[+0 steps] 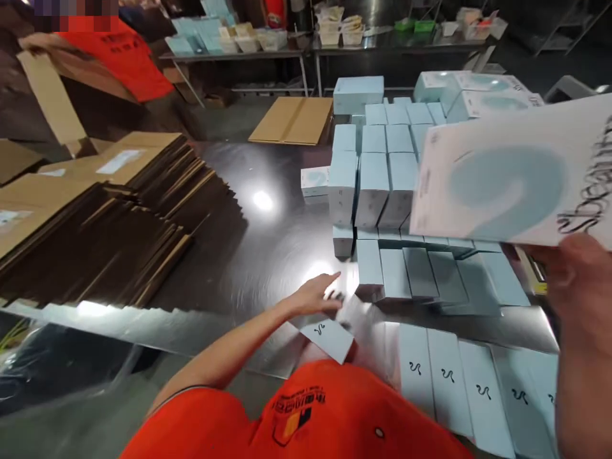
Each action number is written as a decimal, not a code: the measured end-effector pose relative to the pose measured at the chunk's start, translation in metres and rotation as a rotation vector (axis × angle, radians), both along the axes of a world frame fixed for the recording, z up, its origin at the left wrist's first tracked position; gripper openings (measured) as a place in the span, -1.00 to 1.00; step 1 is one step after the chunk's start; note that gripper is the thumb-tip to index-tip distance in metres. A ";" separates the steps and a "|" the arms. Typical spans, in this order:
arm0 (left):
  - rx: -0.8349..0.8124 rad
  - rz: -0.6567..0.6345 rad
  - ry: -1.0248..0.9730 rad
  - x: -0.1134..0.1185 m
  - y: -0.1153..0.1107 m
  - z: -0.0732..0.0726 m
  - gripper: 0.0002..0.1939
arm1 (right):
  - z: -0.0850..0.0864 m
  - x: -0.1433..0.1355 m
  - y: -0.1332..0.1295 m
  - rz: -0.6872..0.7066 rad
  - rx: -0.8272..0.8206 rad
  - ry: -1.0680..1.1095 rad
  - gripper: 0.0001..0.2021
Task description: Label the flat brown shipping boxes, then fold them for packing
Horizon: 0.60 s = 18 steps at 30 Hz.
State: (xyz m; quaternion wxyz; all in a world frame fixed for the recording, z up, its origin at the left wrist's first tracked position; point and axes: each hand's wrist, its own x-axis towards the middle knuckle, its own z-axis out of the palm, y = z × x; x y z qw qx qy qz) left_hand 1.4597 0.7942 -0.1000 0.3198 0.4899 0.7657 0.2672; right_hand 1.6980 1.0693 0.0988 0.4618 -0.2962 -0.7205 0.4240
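Observation:
My right hand, partly blurred, grips the lower edge of a large white box with a pale blue swirl, raised at the right above the rows. My left hand reaches over the table's near edge, its fingers pinched on crumpled clear plastic. Just below that hand, a small pale blue box with a black squiggle lies close to my shirt. Rows of pale blue boxes stand right of my left hand. More boxes with squiggles line the near right.
Stacked flattened cardboard covers the left of the metal table. A cardboard box sits beyond the far edge. A person in an orange shirt handles cardboard at the back left. Back tables hold bins and boxes.

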 end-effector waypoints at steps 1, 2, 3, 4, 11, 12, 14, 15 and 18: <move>-0.027 -0.133 0.100 0.006 -0.018 -0.003 0.01 | -0.014 -0.004 -0.024 0.039 0.005 -0.028 -0.32; -0.057 -0.255 0.181 0.013 -0.034 -0.007 0.02 | -0.031 -0.012 -0.047 0.101 0.011 -0.081 -0.28; -0.087 -0.351 0.249 0.020 -0.048 -0.012 -0.03 | -0.048 -0.022 -0.068 0.180 0.022 -0.165 -0.27; -0.117 -0.409 0.310 0.026 -0.058 -0.016 -0.09 | -0.067 -0.035 -0.087 0.269 0.041 -0.278 -0.27; -0.295 -0.032 0.322 0.015 -0.102 -0.009 -0.03 | -0.190 -0.116 -0.144 0.254 0.639 -0.793 -0.45; -0.317 0.102 0.265 0.005 -0.107 -0.003 -0.04 | -0.202 -0.119 -0.145 0.225 0.673 -0.809 -0.45; -0.360 0.345 0.161 -0.020 -0.114 0.012 -0.09 | -0.217 -0.121 -0.145 0.174 0.727 -0.803 -0.47; -0.373 0.433 0.119 -0.034 -0.115 0.018 -0.12 | -0.220 -0.120 -0.144 0.151 0.747 -0.797 -0.47; -0.348 0.559 0.030 -0.080 -0.106 0.034 -0.22 | -0.214 -0.119 -0.151 0.115 0.753 -0.780 -0.45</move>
